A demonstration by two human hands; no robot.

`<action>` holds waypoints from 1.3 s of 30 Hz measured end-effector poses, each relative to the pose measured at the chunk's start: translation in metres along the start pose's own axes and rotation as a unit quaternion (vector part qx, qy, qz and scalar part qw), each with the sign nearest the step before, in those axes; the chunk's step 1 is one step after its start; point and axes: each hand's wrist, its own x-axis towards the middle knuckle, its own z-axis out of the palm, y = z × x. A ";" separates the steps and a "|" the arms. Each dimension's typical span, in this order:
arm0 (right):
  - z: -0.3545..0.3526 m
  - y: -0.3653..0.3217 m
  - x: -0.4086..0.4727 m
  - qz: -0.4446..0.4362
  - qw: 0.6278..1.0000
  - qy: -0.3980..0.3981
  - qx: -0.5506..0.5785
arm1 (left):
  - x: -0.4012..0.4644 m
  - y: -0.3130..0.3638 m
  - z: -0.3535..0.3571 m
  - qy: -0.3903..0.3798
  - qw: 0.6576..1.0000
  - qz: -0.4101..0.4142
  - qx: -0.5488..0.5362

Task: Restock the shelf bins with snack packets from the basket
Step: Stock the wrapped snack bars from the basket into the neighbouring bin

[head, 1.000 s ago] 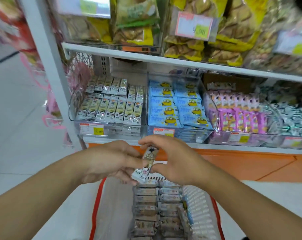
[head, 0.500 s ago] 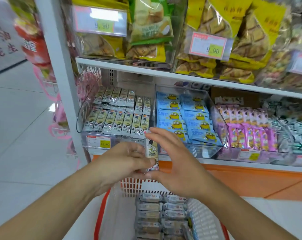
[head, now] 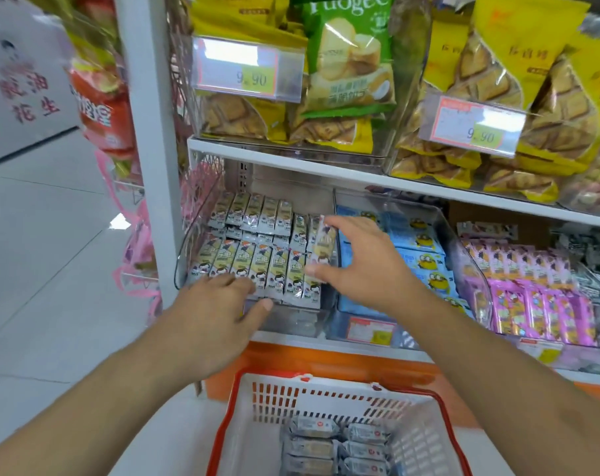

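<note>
Over bin (head: pixel 188 259), right hand (head: pixel 367 266) pinching packet (head: pixel 324 240)

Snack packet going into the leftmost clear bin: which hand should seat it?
Right. The right hand already pinches the snack packet over the bin's right-hand rows. The left hand holds nothing and rests at the bin's front edge, so it probably only steadies.

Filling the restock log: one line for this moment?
right hand holds snack packet over leftmost bin | left hand on front row | basket part full
</note>
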 end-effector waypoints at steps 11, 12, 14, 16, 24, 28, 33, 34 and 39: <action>0.029 0.025 0.144 0.037 0.979 -0.131 -0.152 | 0.010 -0.012 0.004 -0.024 0.999 -0.001 0.045; 0.030 0.025 0.148 0.035 0.976 -0.145 -0.159 | 0.010 -0.011 0.005 -0.023 0.999 -0.004 0.043; 0.029 0.024 0.153 0.028 0.970 -0.167 -0.175 | 0.010 -0.010 0.007 -0.012 0.999 -0.005 0.043; 0.029 0.023 0.155 0.019 0.964 -0.177 -0.195 | 0.011 -0.009 0.009 0.003 0.999 -0.006 0.038; 0.022 0.017 0.145 0.019 0.967 -0.179 -0.183 | 0.011 -0.007 0.010 0.013 1.000 -0.009 0.022; 0.019 0.018 0.141 0.019 0.970 -0.173 -0.170 | 0.011 -0.009 0.011 0.006 1.000 -0.009 0.020; 0.012 0.017 0.120 -0.006 0.984 -0.111 -0.139 | 0.009 -0.004 0.009 0.015 1.000 -0.001 0.010; 0.010 0.016 0.112 -0.021 0.986 -0.097 -0.134 | 0.007 -0.001 0.008 0.023 1.000 0.008 0.002; 0.001 0.003 0.040 -0.078 0.995 -0.057 -0.039 | -0.007 0.016 0.005 -0.001 0.995 0.061 -0.082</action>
